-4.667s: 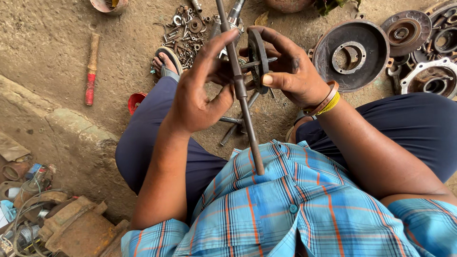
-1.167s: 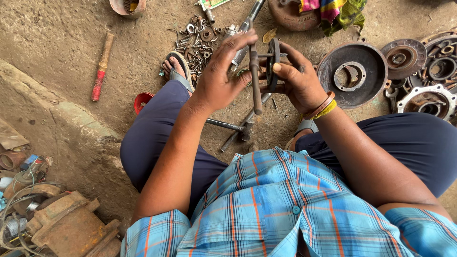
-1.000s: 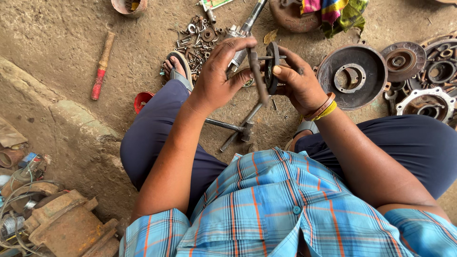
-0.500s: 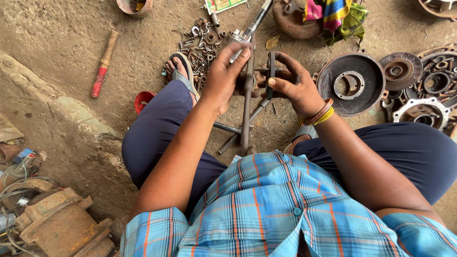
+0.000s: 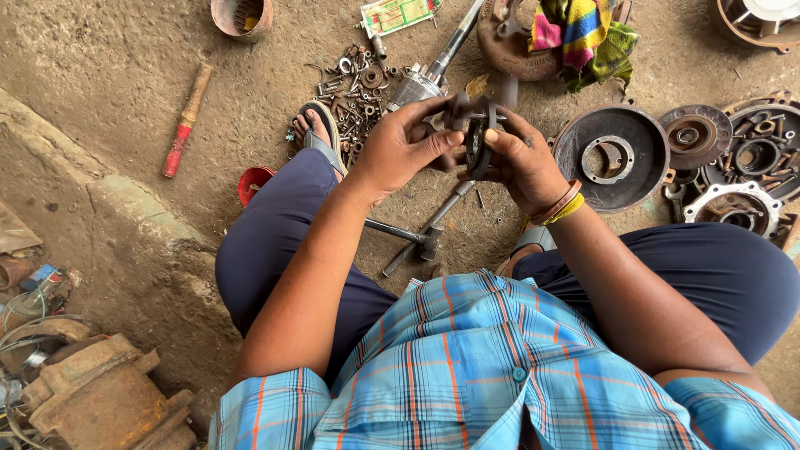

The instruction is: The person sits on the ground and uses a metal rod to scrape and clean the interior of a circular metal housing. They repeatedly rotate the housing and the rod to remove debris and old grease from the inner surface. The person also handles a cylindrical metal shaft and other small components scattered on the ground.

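Dirt floor (image 5: 100,75) under everything. Round brake drum (image 5: 612,158) lies just right of the hands, hammer (image 5: 417,237) below them, scattered nuts and bolts (image 5: 354,83) up-left. Both grips closed on one dark disc-shaped metal part (image 5: 477,143), held edge-on above the knees: left hand (image 5: 398,150) pinching its left side, right hand (image 5: 525,162) wrapped round the right.
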